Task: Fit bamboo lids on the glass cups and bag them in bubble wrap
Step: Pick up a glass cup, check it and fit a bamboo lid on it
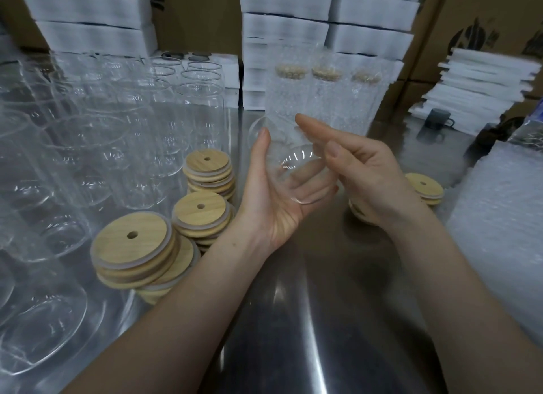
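Sitting nearest, stacked bamboo lids [135, 240] are lying on the steel table [293, 320]. Beyond them, the left hand [273, 205] is cradling a tilted glass cup [293, 161], fingers curling round it, while the right hand [364, 176] is hovering spread just beside it. Bubble-wrapped cups [323, 99] are standing behind.

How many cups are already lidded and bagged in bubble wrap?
3 bagged cups stand in a row at the back: left, middle, right. Others may be hidden behind.
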Available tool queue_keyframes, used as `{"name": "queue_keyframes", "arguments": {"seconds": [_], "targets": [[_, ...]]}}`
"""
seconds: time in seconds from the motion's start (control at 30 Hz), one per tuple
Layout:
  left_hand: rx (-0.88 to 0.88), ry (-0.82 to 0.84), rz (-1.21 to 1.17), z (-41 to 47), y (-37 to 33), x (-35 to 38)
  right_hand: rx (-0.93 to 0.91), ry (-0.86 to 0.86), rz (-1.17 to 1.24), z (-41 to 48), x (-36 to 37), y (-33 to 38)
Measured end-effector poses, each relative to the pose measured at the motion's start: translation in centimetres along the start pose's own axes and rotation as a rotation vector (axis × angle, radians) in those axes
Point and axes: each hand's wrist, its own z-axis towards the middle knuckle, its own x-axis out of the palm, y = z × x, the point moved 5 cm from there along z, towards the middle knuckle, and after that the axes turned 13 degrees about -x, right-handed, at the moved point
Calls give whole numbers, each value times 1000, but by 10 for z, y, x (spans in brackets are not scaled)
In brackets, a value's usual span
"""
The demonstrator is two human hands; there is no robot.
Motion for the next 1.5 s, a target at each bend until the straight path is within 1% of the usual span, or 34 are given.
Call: {"name": "queue_keyframes", "arguments": {"seconds": [0.1, 0.17, 0.27, 0.37, 0.57, 0.67, 0.77, 0.97, 1.17, 1.27, 1.33, 1.43, 1.5], "targets": [[-25, -13, -56, -2, 0, 1, 40, 156, 50, -2, -5, -2], [-54, -16, -91, -1, 1, 2, 58, 208, 46, -4, -6, -3], [-78, -27, -119, 0, 0, 0, 59, 215, -24, -5, -4, -4], [-80, -29, -140, 3, 1, -5, 25, 190, -166, -4, 4, -3], [-87, 17, -143, 6, 5, -6, -45, 34, -417, -3, 15, 1], [-101, 29, -88, 4, 5, -2, -74, -65, -512, -4, 16, 4], [-79, 24, -9, 5, 6, -3, -127, -137, -536, -5, 16, 5], [-54, 56, 38, 7, 8, -6, -214, -217, -529, -7, 15, 3], [-26, 67, 64, 8, 9, -7, -277, -234, -542, -8, 13, 1], [-26, 27, 65, 9, 10, -11, -273, -259, -505, -8, 10, -2], [-12, -30, 91, 10, 9, -13, -250, -306, -473, -7, 4, -5], [39, -147, 133, 8, 5, -12, -132, -440, -417, -7, -11, -12], [96, -203, 163, 8, 2, -12, -18, -558, -469, -10, -27, -16]]}}
